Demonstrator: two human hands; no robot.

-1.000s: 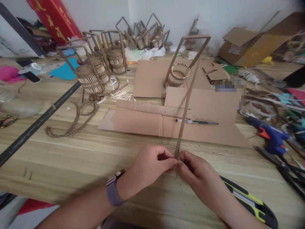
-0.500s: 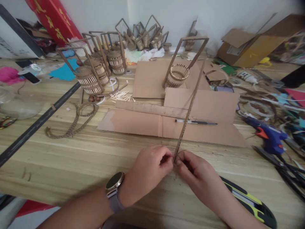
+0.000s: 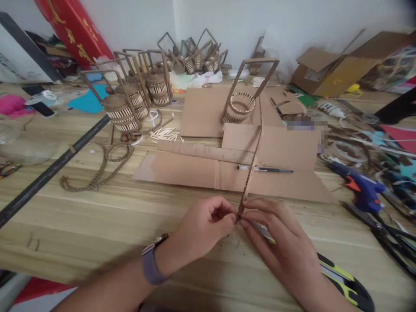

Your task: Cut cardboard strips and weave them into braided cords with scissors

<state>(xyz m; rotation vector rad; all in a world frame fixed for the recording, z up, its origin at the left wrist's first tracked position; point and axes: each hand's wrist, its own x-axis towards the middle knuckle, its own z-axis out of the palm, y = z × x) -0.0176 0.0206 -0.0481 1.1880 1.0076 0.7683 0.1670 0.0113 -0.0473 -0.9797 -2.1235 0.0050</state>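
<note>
A long narrow cardboard strip [image 3: 250,177] runs away from me, its corrugated edge showing, over the flattened cardboard. My left hand [image 3: 212,225], with a watch on the wrist, pinches the near end of this strip. From the other side my right hand [image 3: 279,236] holds the same end between thumb and fingertips, its fingers fairly straight. A yellow and black utility knife [image 3: 347,281] lies on the table, partly hidden under my right hand and forearm. Behind the strip a pen [image 3: 266,169] rests on the cardboard sheet [image 3: 185,169].
A small open basket with a tall handle [image 3: 238,108] stands on cardboard at the back. Several lidded baskets [image 3: 120,115] are on the left, near matchsticks [image 3: 165,134] and a braided rope [image 3: 97,177]. On the right lie a blue glue gun [image 3: 360,184] and scissors [image 3: 377,225].
My right hand's fingers have straightened and shifted along the strip's near end. The strip's far end has dropped lower and nearer. My left hand keeps its pinch, its wrist turned slightly.
</note>
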